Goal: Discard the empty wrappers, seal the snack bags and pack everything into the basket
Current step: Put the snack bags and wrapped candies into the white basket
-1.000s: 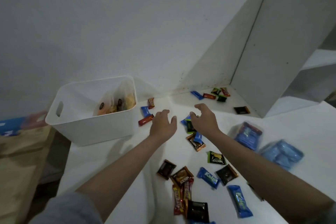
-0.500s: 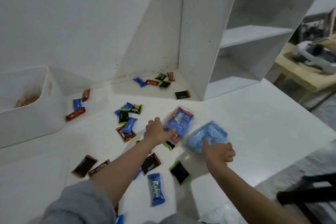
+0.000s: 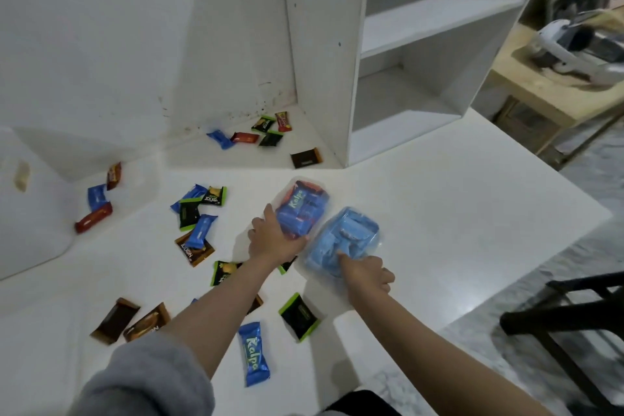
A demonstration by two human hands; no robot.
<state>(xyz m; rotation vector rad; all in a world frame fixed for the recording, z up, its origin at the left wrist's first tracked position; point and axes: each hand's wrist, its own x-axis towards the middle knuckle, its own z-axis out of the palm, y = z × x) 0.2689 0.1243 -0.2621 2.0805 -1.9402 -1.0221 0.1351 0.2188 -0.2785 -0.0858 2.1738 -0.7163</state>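
Note:
Two clear snack bags lie mid-table. My left hand (image 3: pixel 271 236) grips the near end of the bag of dark blue and red Kalpa bars (image 3: pixel 301 206). My right hand (image 3: pixel 366 272) holds the near edge of the bag of light blue packets (image 3: pixel 342 238), forefinger stretched onto it. Several small wrappers in blue, black-green, brown and red are scattered over the white table (image 3: pixel 439 213); a blue Kalpa wrapper (image 3: pixel 254 353) lies between my forearms. The white basket (image 3: pixel 30 213) stands at the far left edge, partly cut off.
A white shelf unit (image 3: pixel 324 54) stands at the back right, with several wrappers (image 3: pixel 266 133) in the corner beside it. A black chair frame (image 3: pixel 574 314) and a wooden side table (image 3: pixel 557 78) are off the table's right edge.
My view swung right, away from the basket. Both hands moved from the loose wrappers near the basket to the two clear bags and took hold of them.

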